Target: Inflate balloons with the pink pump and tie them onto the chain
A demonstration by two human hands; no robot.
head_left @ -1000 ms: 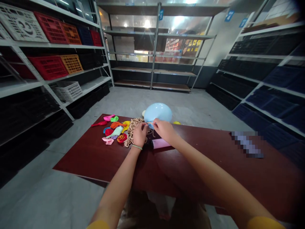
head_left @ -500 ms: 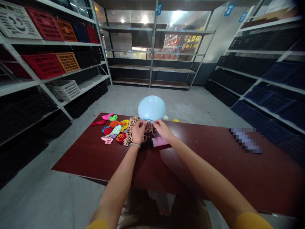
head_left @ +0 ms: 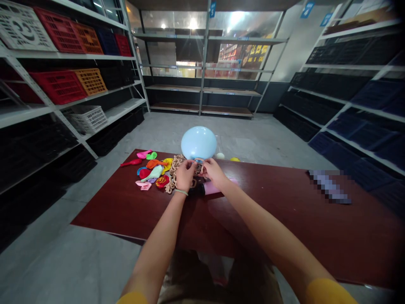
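Note:
An inflated light blue balloon [head_left: 198,143] stands up beyond my hands, its neck end down between them. My left hand [head_left: 185,174] is closed in a pinch at the balloon's neck. With fingertips together, my right hand [head_left: 213,171] grips a tan cord [head_left: 199,159] that lies across the neck. Whether the cord goes fully round it is hidden by my fingers. A tangled heap of the same tan cord [head_left: 172,175] lies beside and behind my left hand. Under my right wrist is a pink cylinder with a black end [head_left: 212,188], possibly a pump.
Several limp coloured balloons [head_left: 155,172] lie at the left of the dark red table [head_left: 268,211]. A blurred-out flat object [head_left: 329,185] is at the right. A pale round thing [head_left: 220,156] and a yellow one [head_left: 234,159] show past the far edge. Shelves with crates [head_left: 58,86] flank the room.
The balloon has shifted slightly left. My right hand has come a little nearer my left, and the cord end that stuck out between them now lies closer against the balloon's neck.

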